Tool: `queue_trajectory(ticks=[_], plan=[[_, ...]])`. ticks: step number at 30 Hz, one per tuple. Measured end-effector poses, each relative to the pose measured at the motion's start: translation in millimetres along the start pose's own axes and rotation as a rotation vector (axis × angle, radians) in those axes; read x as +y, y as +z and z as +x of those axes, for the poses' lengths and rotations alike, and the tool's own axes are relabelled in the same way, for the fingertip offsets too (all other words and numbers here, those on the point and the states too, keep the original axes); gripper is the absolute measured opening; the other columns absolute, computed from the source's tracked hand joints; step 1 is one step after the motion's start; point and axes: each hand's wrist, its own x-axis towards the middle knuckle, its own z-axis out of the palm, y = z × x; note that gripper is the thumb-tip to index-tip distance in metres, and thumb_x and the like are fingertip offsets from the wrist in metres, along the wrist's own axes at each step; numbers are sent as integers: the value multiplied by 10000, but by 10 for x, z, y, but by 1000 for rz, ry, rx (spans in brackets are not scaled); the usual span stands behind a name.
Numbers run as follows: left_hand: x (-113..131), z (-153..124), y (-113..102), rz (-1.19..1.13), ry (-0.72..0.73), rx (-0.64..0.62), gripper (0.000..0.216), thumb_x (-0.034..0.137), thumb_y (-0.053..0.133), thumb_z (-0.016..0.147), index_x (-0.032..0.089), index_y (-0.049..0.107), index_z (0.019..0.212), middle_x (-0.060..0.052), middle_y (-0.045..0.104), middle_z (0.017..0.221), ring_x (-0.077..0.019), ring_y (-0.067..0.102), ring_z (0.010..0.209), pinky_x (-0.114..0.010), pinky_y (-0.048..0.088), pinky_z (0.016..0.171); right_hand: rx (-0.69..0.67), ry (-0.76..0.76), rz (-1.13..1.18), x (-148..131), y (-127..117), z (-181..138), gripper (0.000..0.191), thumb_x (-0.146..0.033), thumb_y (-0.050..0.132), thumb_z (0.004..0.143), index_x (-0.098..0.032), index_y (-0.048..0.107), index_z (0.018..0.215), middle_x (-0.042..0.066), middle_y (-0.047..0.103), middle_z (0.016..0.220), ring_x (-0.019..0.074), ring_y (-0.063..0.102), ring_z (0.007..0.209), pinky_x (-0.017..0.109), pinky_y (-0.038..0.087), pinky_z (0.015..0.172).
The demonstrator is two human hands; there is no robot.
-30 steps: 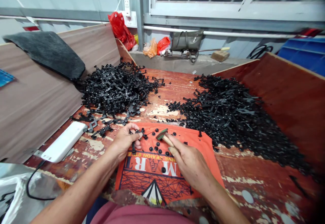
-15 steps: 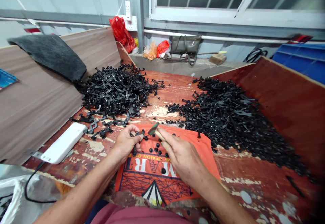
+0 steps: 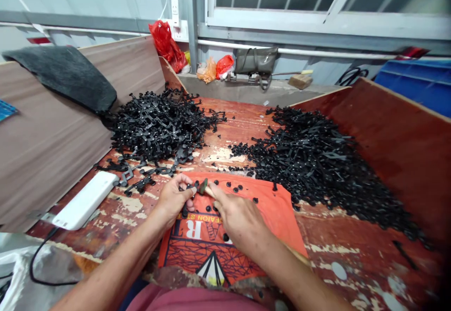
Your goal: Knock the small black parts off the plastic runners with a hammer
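My left hand is closed on a black plastic strip of parts held over an orange printed cloth. My right hand grips a small tool with a wooden handle and dark green blade, whose tip touches the strip by my left fingers. Several small black round pieces lie loose on the cloth around both hands.
A pile of black plastic frames lies at the left, a larger black pile at the right, on a worn red wooden bench with raised side boards. A white power bank with a cable sits at my left.
My right hand has moved left with the tool, bringing its blade from above the cloth's middle to the strip in my left hand. The left hand has stayed in place.
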Motion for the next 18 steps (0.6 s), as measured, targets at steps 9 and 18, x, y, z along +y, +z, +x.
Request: queue_trajectory(ticks=[9,18], plan=[[10,-9,-34,24,-6,-34,395,329,788,607,215,490,839,125,483,464,-91,507,355,-206,480,413,-43,9,-97,-58,-32,47,444,-268,450,970,-327,454,1410,35,759,891,232,701,764,283,421,614],[997,104,-200,506,-64,-352,362,440,764,669,233,647,941,60,595,522,-106,510,449,-166,362,470,131,160,-18,325,-282,-326,133,-272,535,923,-272,656,978,-38,708,800,132,629,689,225,369,598]])
